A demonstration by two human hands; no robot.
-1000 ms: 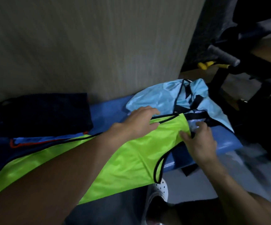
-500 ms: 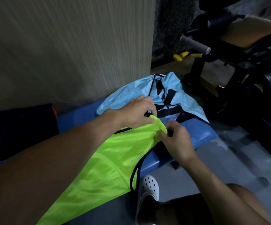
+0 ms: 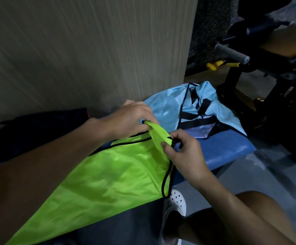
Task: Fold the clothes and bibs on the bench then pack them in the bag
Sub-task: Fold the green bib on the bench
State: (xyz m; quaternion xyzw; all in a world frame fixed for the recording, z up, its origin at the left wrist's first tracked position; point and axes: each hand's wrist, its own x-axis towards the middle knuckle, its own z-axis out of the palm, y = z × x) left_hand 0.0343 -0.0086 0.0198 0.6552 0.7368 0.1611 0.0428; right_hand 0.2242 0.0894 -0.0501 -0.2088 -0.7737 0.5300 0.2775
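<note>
Left hand (image 3: 131, 119) and right hand (image 3: 184, 152) are pinching, fingers curled tight, a shoulder strap of the green bib (image 3: 111, 174) lying across the blue counter (image 3: 228, 149), beside a light blue bib (image 3: 168, 106). Folding is apparently starting, next calling for drawing the strap toward the hem.

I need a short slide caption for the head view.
Left hand and right hand pinch the neon green bib over the blue bench.

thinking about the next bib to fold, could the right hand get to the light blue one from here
Probably yes. The light blue bib lies on the bench just beyond the right hand, nothing between them. But that hand pinches a strap of the green bib, so it must let go first.
</note>
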